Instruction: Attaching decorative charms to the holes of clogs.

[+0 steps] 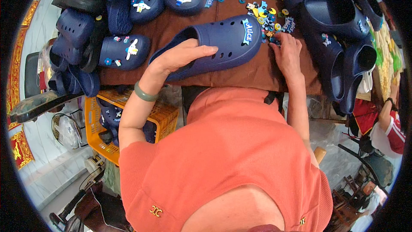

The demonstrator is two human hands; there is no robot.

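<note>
My left hand (180,56) grips a navy blue clog (223,41), its fingers inside the foot opening and its thumb across the top by the vent holes. The clog lies sideways on the brown cloth, toe to the right, with a blue-and-white lettered charm (247,31) on the toe. My right hand (288,53) is at the near edge of a pile of small shoe charms (265,15), just right of the toe. Its thumb and fingertips are bent together around a small dark piece, too hidden to make out. The charms are yellow, black, white and blue.
Finished-looking navy clogs with charms (126,53) stand at the left and back of the brown-covered table (128,76). More clogs (330,10) are heaped at the right. An orange crate (165,118) holding clogs sits below on the left. Another person's arm (388,107) shows at far right.
</note>
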